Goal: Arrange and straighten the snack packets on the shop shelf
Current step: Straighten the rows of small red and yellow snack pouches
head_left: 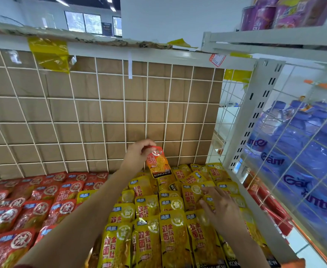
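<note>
Yellow snack packets (170,225) lie in overlapping rows on the right half of the shelf, and red snack packets (33,206) fill the left half. My left hand (137,153) reaches to the back and pinches the top edge of one orange-red packet (158,163), which hangs upright above the rear yellow rows. My right hand (220,207) lies flat with straight fingers on the yellow packets near the right side, fingertips touching a packet in the middle rows.
A white wire grid over brown cardboard (100,113) backs the shelf. A white slotted upright (253,117) and a wire side panel bound the right. Behind that panel stand blue water bottles (303,144). Purple tubs (274,12) sit on the upper shelf.
</note>
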{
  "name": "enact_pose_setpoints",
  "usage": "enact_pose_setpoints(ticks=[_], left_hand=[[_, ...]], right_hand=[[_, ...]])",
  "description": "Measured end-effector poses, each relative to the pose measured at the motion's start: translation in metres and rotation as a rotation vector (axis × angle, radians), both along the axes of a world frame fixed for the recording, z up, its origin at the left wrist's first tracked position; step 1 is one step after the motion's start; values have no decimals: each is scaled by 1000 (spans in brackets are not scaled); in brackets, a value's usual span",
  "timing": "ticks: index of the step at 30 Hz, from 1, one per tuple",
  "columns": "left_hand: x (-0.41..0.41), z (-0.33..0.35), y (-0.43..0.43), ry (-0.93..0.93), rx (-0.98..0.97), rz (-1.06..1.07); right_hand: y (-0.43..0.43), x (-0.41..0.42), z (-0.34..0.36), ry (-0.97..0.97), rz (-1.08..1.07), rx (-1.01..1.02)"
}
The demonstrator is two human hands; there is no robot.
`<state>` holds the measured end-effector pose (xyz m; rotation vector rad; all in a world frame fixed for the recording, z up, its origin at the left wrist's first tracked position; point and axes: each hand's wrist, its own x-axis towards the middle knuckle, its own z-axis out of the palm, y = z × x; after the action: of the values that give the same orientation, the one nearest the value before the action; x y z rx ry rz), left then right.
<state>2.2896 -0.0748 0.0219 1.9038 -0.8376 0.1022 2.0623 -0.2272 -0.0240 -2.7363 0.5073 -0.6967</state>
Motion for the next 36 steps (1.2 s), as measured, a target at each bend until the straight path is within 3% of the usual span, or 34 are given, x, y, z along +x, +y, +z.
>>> enact_pose_setpoints(ticks=[11, 19, 36], left_hand=[[-49, 16, 73, 50, -126, 32], [-74, 2, 166, -131, 80, 161], [-107, -17, 321, 17, 110, 502]], right_hand=[[21, -5, 17, 79, 57, 39], [47, 2, 23, 121, 175, 76], [143, 54, 16, 100, 461, 117]])
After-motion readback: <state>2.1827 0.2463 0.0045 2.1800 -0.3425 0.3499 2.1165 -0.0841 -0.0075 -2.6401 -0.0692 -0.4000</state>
